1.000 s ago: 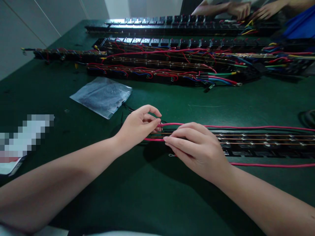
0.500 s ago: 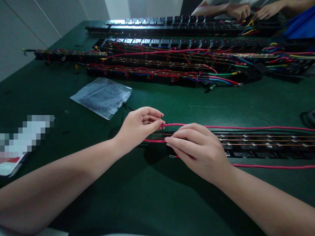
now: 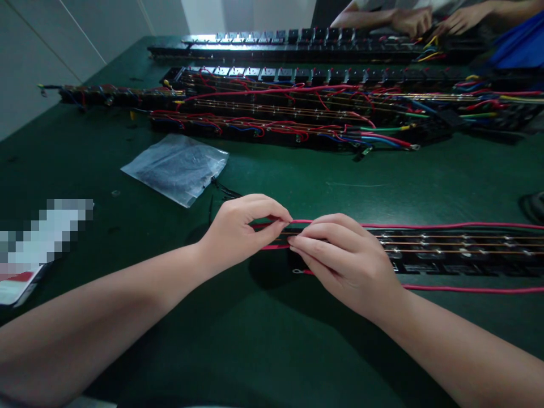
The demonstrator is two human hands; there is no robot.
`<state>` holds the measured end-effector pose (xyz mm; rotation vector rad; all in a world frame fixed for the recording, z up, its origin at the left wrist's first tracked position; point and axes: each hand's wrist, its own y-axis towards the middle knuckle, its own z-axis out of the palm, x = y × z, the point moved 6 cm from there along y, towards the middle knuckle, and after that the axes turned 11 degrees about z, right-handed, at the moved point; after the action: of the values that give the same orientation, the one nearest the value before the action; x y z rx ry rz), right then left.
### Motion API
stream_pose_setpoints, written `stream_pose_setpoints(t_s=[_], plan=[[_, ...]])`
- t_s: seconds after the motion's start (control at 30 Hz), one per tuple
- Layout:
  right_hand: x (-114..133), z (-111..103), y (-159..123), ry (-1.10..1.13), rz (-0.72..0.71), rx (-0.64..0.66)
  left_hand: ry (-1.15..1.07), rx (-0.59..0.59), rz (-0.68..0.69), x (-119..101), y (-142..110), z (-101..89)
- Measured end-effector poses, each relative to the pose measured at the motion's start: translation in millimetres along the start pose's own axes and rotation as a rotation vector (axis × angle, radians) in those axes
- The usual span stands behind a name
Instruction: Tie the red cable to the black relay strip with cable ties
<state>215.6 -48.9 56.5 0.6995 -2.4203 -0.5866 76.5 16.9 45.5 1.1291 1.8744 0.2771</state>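
My left hand (image 3: 249, 229) is closed in a pinch, thumb and forefinger meeting at the red cable (image 3: 302, 221) on the far side of a long black strip assembly (image 3: 450, 262). My right hand (image 3: 346, 249) lies over the assembly's left end, fingertips pressed together beside the left thumb. What it pinches is hidden. Thin copper-coloured rods (image 3: 444, 243) run along the assembly. A ring terminal (image 3: 298, 271) on a short red lead shows below the right fingers. Another red cable (image 3: 476, 289) lies along the near side.
Behind my left hand lies a clear plastic bag (image 3: 176, 167) with thin black strips (image 3: 225, 190) at its corner. Several wired black assemblies (image 3: 272, 122) cross the table's far side. A co-worker's hands (image 3: 433, 22) are at the back right. A partly blurred packet (image 3: 25, 283) lies left.
My left fingertips have moved slightly right and down, closing at the red cable. A thin black strip seen at them earlier no longer shows. The right hand has barely shifted.
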Motion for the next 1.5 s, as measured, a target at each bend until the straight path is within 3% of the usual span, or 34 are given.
stream_pose_setpoints(t_s=[0.17,0.4,1.5], plan=[[-2,-3,0,0.022,0.045,-0.059,0.032,0.027,0.101,-7,-1,1.2],[-1,-6,1,0.024,0.075,-0.094,0.057,0.072,0.128,-10,-1,3.3],[-3,-3,3,-0.023,0.076,-0.076,0.153,0.152,0.251,-15,1,5.6]])
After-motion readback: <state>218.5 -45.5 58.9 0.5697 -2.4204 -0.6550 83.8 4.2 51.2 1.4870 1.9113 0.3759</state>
